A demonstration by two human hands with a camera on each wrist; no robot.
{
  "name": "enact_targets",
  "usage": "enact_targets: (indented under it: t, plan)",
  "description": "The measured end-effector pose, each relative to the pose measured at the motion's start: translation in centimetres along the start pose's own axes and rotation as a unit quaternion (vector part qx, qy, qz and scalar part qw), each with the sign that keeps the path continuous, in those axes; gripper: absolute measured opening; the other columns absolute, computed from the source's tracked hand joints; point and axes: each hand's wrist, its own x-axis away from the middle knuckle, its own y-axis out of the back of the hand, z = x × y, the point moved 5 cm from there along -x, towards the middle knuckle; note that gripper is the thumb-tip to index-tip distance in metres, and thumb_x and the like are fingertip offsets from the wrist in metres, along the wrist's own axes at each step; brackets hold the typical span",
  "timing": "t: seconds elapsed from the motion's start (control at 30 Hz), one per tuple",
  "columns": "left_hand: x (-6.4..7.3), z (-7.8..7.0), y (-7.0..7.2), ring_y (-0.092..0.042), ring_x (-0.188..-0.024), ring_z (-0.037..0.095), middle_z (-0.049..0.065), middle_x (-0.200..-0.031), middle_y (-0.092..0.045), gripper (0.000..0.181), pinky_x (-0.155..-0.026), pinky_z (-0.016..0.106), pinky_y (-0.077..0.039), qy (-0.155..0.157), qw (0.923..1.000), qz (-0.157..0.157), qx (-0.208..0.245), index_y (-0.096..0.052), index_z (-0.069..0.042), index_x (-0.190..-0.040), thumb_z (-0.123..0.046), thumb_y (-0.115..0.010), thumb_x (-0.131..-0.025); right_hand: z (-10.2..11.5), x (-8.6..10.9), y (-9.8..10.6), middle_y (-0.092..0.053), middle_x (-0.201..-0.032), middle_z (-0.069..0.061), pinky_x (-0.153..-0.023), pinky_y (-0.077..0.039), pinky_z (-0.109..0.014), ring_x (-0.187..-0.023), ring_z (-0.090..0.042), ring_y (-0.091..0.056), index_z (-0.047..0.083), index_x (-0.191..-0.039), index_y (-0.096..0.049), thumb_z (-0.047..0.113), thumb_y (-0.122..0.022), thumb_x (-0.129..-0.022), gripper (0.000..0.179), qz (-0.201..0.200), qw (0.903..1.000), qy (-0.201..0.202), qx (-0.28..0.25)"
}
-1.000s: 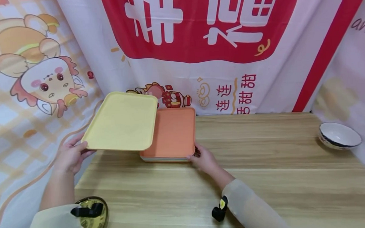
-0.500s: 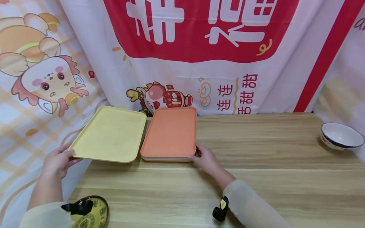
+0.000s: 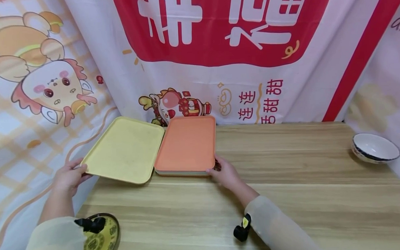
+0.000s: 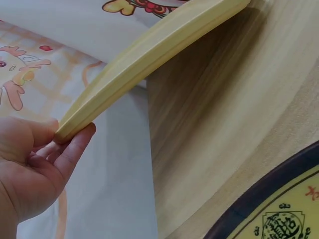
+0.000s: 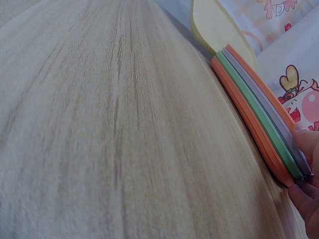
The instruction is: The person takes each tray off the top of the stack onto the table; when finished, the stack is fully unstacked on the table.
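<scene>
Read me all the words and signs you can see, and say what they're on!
"福": big, white, sideways, on the back cloth; its neighbour is cut off.
"连连": smaller, red, same cloth.
"甜甜": beside that; the character below is cut off.
"an": right cloth, cut off at the picture's edge.
Plate: black sign and red mark, not clear enough to read.
Yellow tray, orange tray: no words show.
</scene>
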Motion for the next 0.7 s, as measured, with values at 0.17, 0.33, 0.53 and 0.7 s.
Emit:
enact_targets:
  t: [0.17, 0.33, 0.53, 0.7]
  plan:
    - [0.1, 0.7, 0.0, -0.063, -0.064, -0.004, -0.019, -0.074, -0.060, 0.065, -0.068, 0.015, -0.061, 0.014, 0.9993, -0.033, -0.006, -0.012, 0.008, -0.151, -0.003, -0.049, -0.099, 0.1, 0.0, 0.0, -0.045, -0.151, -0.016, -0.113, -0.044, -0.043, -0.134, -0.030, -0.049, 0.005, -0.152, -0.031, 0.023, -0.071, -0.091, 0.075, -0.002, 1.0000, -0.004, 0.002]
    - [0.1, 1.6, 0.0, -0.063, -0.061, -0.003, -0.024, -0.067, -0.055, 0.063, -0.067, 0.016, -0.061, 0.034, 0.9978, -0.052, -0.024, -0.018, 0.009, -0.150, -0.003, -0.051, -0.098, -0.2, -0.2, -0.1, -0.044, -0.152, -0.015, -0.114, -0.043, -0.044, -0.135, -0.030, -0.049, 0.006, -0.152, -0.032, 0.024, -0.072, -0.090, 0.076, -0.001, 1.0000, -0.006, 0.005]
    - [-0.5, 2.4, 0.1, -0.064, -0.058, -0.001, -0.023, -0.066, -0.052, 0.061, -0.066, 0.019, -0.062, 0.056, 0.9935, -0.072, -0.068, -0.025, 0.009, -0.148, -0.004, -0.055, -0.097, -0.3, -0.2, 0.0, -0.044, -0.151, -0.016, -0.113, -0.044, -0.044, -0.134, -0.031, -0.050, 0.005, -0.152, -0.032, 0.023, -0.071, -0.091, 0.075, 0.001, 1.0000, -0.005, 0.005]
    - [-0.7, 3.3, 0.2, -0.065, -0.059, 0.000, -0.005, -0.074, -0.063, 0.060, -0.070, 0.022, -0.062, 0.077, 0.9878, -0.072, -0.115, -0.028, 0.008, -0.148, -0.008, -0.056, -0.097, -0.2, -0.2, 0.0, -0.044, -0.152, -0.015, -0.113, -0.044, -0.043, -0.134, -0.030, -0.050, 0.006, -0.153, -0.031, 0.024, -0.071, -0.091, 0.076, 0.000, 1.0000, -0.007, 0.005]
